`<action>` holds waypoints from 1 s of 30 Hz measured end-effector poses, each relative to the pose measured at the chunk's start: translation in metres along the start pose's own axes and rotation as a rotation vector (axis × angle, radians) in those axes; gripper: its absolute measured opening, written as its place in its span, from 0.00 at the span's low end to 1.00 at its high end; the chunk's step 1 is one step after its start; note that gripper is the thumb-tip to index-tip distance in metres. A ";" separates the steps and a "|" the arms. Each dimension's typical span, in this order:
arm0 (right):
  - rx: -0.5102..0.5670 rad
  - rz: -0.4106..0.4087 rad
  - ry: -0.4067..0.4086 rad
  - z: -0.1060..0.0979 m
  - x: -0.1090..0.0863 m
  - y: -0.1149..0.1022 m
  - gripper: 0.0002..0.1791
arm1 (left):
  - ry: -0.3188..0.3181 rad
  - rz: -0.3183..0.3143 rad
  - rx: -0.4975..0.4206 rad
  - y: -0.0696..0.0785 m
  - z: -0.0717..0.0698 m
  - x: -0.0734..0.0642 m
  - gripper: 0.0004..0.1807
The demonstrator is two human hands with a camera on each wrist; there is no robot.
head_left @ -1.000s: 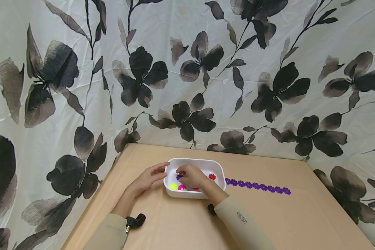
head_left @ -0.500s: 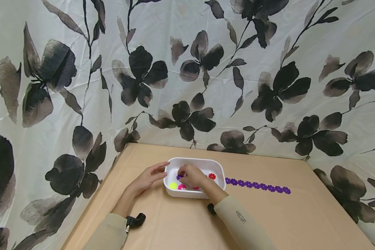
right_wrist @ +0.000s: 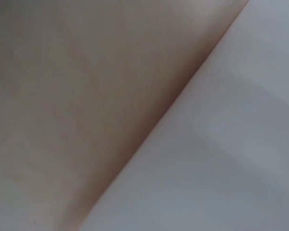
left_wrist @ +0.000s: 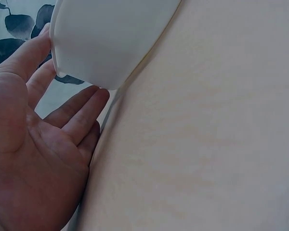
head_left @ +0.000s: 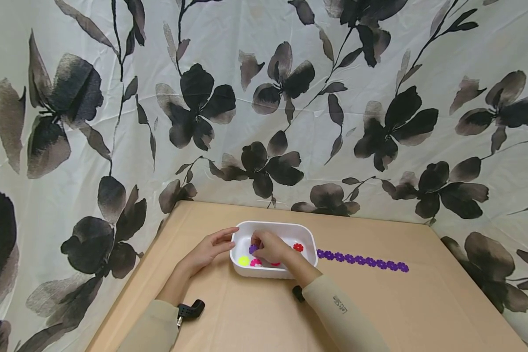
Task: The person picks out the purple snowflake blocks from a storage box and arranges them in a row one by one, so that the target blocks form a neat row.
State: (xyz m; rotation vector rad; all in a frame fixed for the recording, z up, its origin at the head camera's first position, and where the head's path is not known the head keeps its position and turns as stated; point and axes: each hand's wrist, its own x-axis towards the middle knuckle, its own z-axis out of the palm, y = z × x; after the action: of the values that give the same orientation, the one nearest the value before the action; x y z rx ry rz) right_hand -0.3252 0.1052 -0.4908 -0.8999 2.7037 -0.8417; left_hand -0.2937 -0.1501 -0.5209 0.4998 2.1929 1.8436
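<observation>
A white plastic tub (head_left: 273,272) stands on the table with a few flower-shaped plastic pieces inside. My right hand (head_left: 269,248) reaches down into it, and thumb and fingertips pinch a purple flower-shaped piece (head_left: 253,249). Around that hand lie a yellow piece (head_left: 244,261), a pink piece (head_left: 256,263) and a red piece (head_left: 298,248); part of another pinkish one shows below the wrist. At the tub's left end, my left hand (head_left: 209,250) has its fingers extended, with fingertips right at the rim and wall. The right wrist view shows only table and tub wall.
To the right of the tub, a straight row of purple flower-shaped pieces (head_left: 361,261) lies on the tan table (head_left: 246,318). A white cloth with dark flowers (head_left: 264,122) hangs behind the table's back edge. Each wrist carries a black camera mount (head_left: 191,309).
The purple piece has shifted slightly between my right fingertips and shows more of its face. My left hand stays at the tub's end.
</observation>
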 end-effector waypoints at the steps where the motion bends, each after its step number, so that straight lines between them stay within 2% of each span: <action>1: -0.002 -0.005 0.004 0.000 0.000 0.000 0.11 | -0.002 0.005 0.004 0.000 0.000 0.000 0.32; 10: 0.003 -0.046 0.037 0.002 0.001 0.004 0.10 | 0.000 -0.002 -0.001 -0.001 0.001 0.000 0.31; 19: 0.020 -0.064 0.059 0.002 0.000 0.003 0.13 | -0.002 0.019 0.004 -0.002 0.000 -0.001 0.31; 25: 0.079 -0.072 0.128 -0.004 -0.005 0.002 0.15 | -0.013 0.019 -0.002 -0.004 -0.001 -0.002 0.31; 30: 0.183 -0.038 0.196 -0.021 -0.019 0.002 0.15 | -0.016 0.021 -0.005 -0.005 -0.002 -0.001 0.31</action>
State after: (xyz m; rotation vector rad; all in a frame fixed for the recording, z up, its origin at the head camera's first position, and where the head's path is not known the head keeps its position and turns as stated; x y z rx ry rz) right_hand -0.3176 0.1272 -0.4745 -0.8718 2.7188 -1.2215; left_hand -0.2936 -0.1532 -0.5252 0.5363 2.1797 1.8488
